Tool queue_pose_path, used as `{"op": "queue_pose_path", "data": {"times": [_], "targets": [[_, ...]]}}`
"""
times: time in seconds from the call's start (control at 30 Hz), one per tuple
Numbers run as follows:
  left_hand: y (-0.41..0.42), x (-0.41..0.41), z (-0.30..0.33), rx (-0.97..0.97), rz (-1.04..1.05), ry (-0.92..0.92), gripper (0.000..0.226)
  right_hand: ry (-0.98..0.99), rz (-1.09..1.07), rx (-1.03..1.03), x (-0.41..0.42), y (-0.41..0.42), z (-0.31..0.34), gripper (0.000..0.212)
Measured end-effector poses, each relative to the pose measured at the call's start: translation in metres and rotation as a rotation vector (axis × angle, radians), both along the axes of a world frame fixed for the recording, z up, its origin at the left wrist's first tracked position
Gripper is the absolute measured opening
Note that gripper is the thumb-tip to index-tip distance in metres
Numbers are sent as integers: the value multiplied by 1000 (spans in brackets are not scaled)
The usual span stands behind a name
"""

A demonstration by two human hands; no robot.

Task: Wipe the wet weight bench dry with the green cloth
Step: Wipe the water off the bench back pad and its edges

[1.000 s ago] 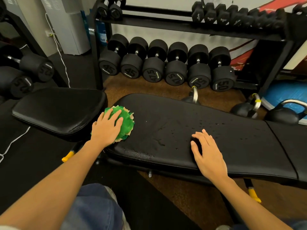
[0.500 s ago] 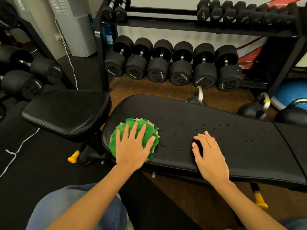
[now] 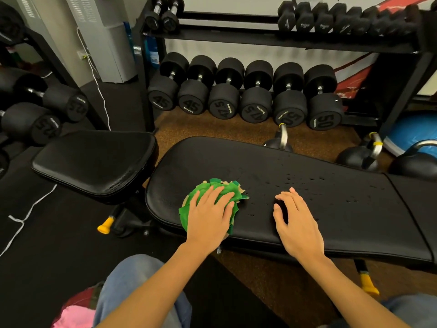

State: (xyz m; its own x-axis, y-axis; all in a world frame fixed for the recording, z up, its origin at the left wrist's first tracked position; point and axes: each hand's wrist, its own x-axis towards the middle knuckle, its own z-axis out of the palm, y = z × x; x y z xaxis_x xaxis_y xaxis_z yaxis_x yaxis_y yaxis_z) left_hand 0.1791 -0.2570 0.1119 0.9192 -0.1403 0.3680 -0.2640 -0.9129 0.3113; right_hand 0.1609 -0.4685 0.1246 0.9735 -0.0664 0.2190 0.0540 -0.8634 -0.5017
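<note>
**Bench wiping under way, most droplets still to clear**

Hands work on a black padded weight bench point(image 3: 307, 228) that runs across the middle of the head view. The left hand point(image 3: 208, 216) lies flat, fingers spread, pressing down on a bunched green cloth point(image 3: 212, 188) near the bench's left end, at about 7 o'clock from the pad's centre. The right hand point(image 3: 295, 223) rests on the pad just beside the cloth, toward 3 o'clock, fingers loosely apart and holding nothing.

Judging by the surface, the job is at an early stage. The pad around and to 9 o'clock of the cloth looks free of drops, though glare makes this uncertain. Water droplets point(image 3: 305, 179) remain scattered from just beyond the cloth toward 2 and 3 o'clock, past the right hand. A separate seat pad point(image 3: 94, 159) at 9 o'clock shows no clear droplets.

Readable writing: the row of dumbbells point(image 3: 243, 93) on the rack at 12 o'clock carries the numbers 45, 45, 47.5, 47.5, 50 and 50. A brand name beside each number is too small to read. Two dumbbells point(image 3: 45, 114) at 10 o'clock appear to read 52.5.
</note>
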Motion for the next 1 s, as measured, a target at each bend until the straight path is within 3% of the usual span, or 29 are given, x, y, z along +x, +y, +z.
{"op": "queue_pose_path", "data": {"times": [0.13,0.23,0.33,0.43,0.5,0.6,1.0], "targets": [[-3,-1,6,-191,-114,-9,37,-12,-7,20,-2,1,0,31],[11,10,23,-278,-46,-96,39,-30,1,35,-2,-1,1,30],[47,34,38,-214,103,-180,34,-40,-2,42,-2,-1,0,29],[88,54,32,-211,201,1,32,-43,-2,34,-2,-1,-1,29],[99,56,21,-108,219,145,37,-39,-10,33,-2,-1,0,29],[91,52,10,90,259,219,46,-41,-26,30,-2,0,0,29],[12,21,7,142,184,224,57,-52,-75,90,-1,2,-4,28]]}}
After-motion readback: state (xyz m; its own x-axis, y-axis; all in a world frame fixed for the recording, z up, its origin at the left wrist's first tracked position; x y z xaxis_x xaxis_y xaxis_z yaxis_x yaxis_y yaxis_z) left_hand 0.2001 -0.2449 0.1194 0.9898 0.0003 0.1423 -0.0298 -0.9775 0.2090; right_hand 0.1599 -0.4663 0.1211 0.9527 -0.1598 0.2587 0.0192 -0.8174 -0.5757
